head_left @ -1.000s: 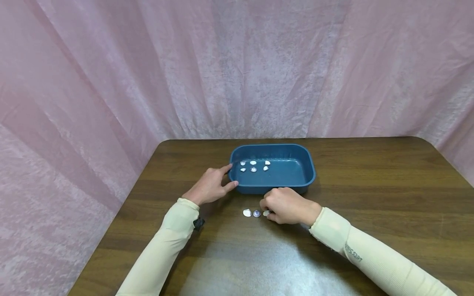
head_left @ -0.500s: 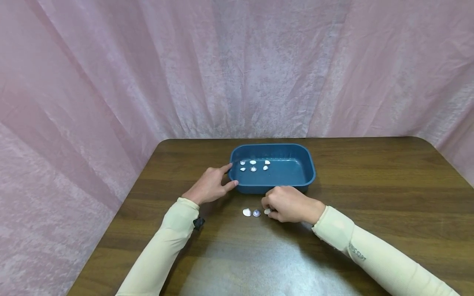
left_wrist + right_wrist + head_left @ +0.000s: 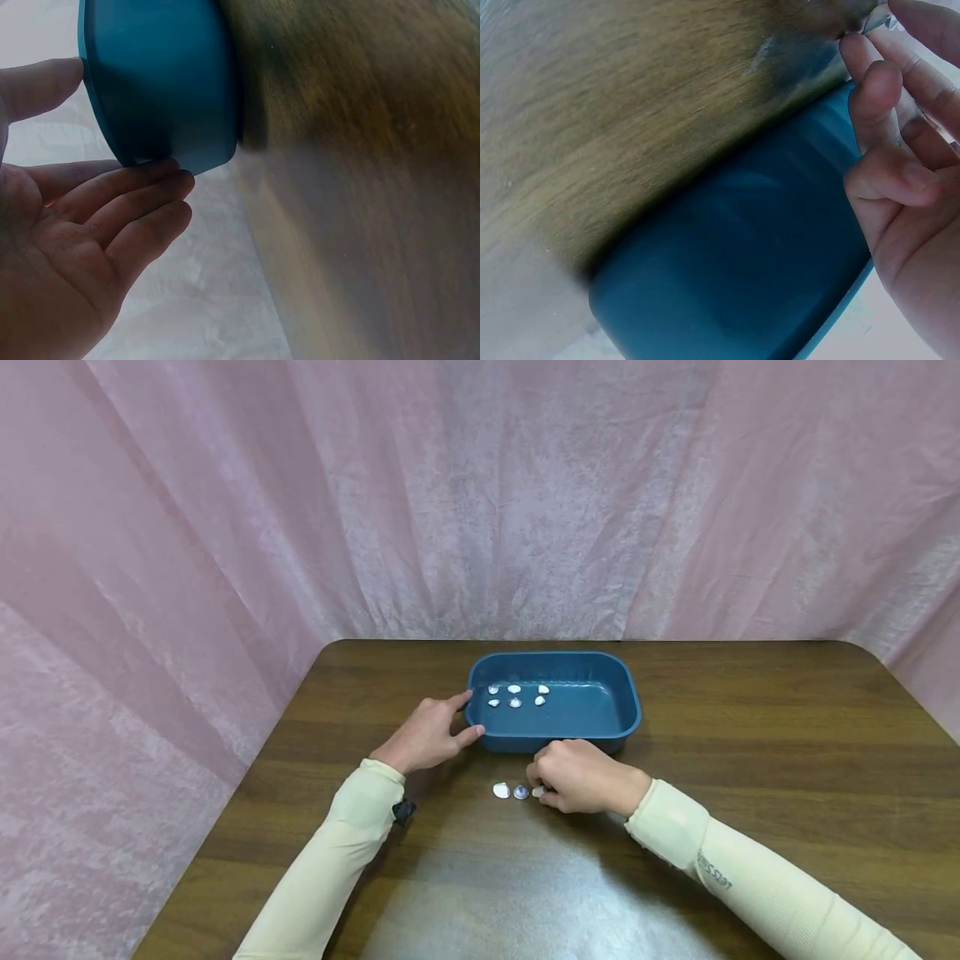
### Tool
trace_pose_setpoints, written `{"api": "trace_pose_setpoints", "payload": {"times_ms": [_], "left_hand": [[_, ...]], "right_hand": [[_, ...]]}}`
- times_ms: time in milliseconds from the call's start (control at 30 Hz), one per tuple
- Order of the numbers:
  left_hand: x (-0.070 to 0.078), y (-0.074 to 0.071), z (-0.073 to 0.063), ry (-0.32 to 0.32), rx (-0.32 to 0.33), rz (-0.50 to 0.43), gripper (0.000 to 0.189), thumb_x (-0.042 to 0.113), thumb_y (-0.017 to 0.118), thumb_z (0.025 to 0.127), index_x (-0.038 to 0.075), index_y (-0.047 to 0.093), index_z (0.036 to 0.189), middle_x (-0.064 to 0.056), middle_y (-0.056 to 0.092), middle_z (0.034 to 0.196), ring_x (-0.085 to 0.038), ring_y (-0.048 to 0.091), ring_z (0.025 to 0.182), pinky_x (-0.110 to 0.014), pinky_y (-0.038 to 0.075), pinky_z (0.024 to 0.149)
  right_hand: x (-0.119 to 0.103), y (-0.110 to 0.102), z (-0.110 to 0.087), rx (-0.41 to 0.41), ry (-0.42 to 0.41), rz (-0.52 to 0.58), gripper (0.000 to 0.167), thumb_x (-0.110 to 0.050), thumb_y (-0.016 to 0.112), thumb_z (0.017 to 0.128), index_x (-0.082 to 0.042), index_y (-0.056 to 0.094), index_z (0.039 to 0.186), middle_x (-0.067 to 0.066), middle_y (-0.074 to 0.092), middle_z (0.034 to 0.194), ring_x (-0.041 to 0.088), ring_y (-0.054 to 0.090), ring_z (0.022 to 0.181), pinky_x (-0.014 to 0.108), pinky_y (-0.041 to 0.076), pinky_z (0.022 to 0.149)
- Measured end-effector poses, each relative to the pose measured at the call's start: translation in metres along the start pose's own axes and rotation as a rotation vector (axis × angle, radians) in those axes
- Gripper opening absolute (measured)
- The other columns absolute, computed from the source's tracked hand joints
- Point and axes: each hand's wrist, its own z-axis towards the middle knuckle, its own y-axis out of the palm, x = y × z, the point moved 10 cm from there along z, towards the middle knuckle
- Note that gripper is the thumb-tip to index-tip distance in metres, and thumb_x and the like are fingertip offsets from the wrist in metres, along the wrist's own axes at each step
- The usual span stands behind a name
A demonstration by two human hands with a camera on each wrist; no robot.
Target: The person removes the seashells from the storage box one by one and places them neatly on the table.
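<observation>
A blue rectangular basin (image 3: 562, 727) stands on the wooden table, with several small white seashells (image 3: 514, 702) in two rows on the left of its floor. My left hand (image 3: 423, 739) rests at the basin's left end, thumb and fingers extended against rim and outer wall; the left wrist view shows those fingers (image 3: 142, 199) nearly straight. In front of the basin, my right hand (image 3: 581, 777) pinches a small pale seashell (image 3: 537, 792) between thumb and fingers, low over the table. Left of it lie a purplish shell (image 3: 521, 792) and a white shell (image 3: 501, 790), side by side.
The brown wooden table (image 3: 750, 760) reaches back to a pink velvet curtain (image 3: 525, 510). The basin's front wall rises just behind the right hand. A small black object (image 3: 403, 812) sits at the left wrist.
My right hand shifted slightly right with the pinched seashell, then came back left beside the purplish shell. The left hand has stayed at the basin.
</observation>
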Motion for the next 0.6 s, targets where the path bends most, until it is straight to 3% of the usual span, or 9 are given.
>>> {"api": "trace_pose_setpoints", "payload": {"times_ms": [300,600], "left_hand": [[0.002,0.0,0.0,0.022,0.003,-0.011,0.07,0.039,0.063,0.098,0.0,0.041,0.152,-0.019,0.054,0.148,-0.029,0.058,0.134,-0.046,0.05,0.109],[0.002,-0.001,0.0,0.029,0.003,-0.012,0.071,0.04,0.063,0.098,0.0,0.041,0.152,-0.02,0.053,0.148,-0.029,0.056,0.135,-0.046,0.05,0.109]], "right_hand": [[0.0,-0.002,-0.001,0.02,-0.006,0.009,0.019,-0.015,0.08,0.077,-0.021,0.064,0.069,-0.011,0.056,0.065,0.002,0.049,0.06,0.024,0.044,0.054],[0.002,-0.01,-0.001,-0.001,0.02,0.032,0.022,-0.023,0.081,0.083,-0.022,0.063,0.07,-0.009,0.059,0.066,0.002,0.048,0.061,0.024,0.044,0.055]]}}
